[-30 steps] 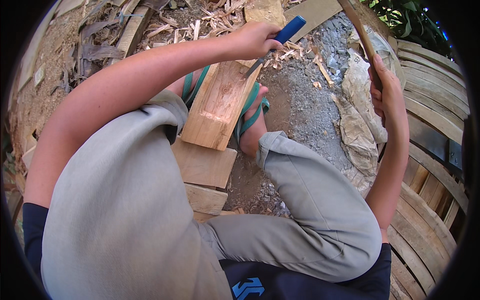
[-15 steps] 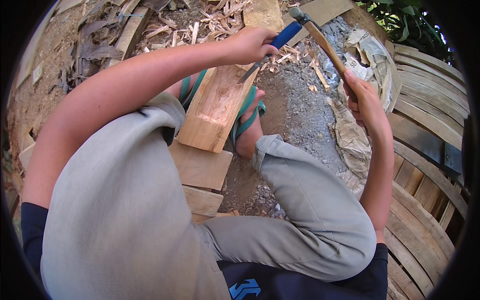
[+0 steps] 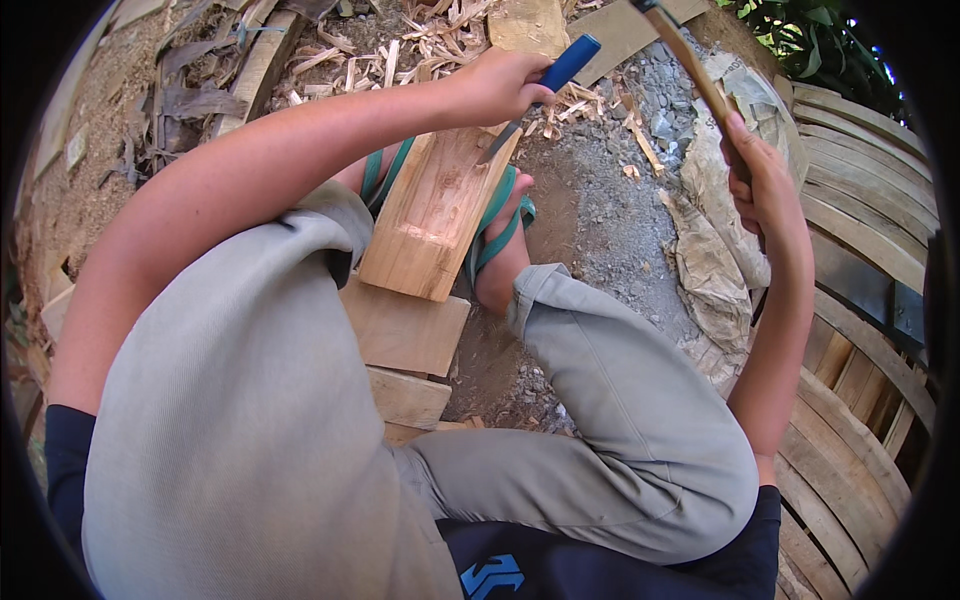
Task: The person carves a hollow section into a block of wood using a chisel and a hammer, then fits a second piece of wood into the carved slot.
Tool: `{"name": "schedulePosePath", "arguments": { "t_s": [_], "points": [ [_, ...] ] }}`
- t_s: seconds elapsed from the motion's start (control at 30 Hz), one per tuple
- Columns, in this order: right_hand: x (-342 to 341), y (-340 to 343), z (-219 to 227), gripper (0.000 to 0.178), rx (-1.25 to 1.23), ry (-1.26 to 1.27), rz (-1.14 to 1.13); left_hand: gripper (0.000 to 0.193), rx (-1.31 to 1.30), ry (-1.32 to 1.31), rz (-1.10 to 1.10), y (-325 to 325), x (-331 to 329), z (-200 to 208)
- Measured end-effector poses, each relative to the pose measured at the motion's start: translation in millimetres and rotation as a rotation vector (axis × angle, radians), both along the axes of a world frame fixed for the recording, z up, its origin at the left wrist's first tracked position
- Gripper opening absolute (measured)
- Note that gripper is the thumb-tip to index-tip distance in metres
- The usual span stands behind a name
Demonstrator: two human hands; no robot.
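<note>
My left hand (image 3: 510,85) is closed round a chisel (image 3: 570,62) with a blue handle. Its blade slants down, the tip resting in the hollow of a wooden block (image 3: 407,262). That block has a long shallow recess cut into its top and lies between my feet in green sandals. Off to the right, my right hand (image 3: 758,185) grips the wooden handle of a hammer (image 3: 697,75). The hammer is raised well apart from the chisel, and its head is partly cut off by the top edge of the picture.
Under and behind the block lie flat boards (image 3: 410,325). Wood shavings (image 3: 440,45) are strewn at the far side. Crumpled paper sacking (image 3: 710,270) lies on grey gravel (image 3: 625,240) to the right, beside stacked wooden slats (image 3: 865,215). Old timber (image 3: 262,65) sits at the far left.
My right hand has swung the hammer up and to the right, away from the chisel's handle. The left hand, chisel and block stay almost where they were.
</note>
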State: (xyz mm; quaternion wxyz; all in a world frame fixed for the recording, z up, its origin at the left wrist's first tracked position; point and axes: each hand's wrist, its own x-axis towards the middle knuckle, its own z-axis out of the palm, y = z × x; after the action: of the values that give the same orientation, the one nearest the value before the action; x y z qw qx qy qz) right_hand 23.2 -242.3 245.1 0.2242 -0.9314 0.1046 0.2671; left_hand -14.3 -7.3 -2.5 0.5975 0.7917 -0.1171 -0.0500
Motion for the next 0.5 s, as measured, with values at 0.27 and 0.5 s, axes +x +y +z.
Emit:
{"name": "schedulePosePath", "arguments": {
  "t_s": [0.27,0.5],
  "points": [
    [0,-2,-10,0.050,-0.015,0.145,0.012,0.041,0.013,-0.014,0.022,-3,2,-8],
    [-5,12,-24,0.053,0.046,0.167,0.020,0.039,0.021,-0.054,0.087,-2,-2,-11]
  ]
}}
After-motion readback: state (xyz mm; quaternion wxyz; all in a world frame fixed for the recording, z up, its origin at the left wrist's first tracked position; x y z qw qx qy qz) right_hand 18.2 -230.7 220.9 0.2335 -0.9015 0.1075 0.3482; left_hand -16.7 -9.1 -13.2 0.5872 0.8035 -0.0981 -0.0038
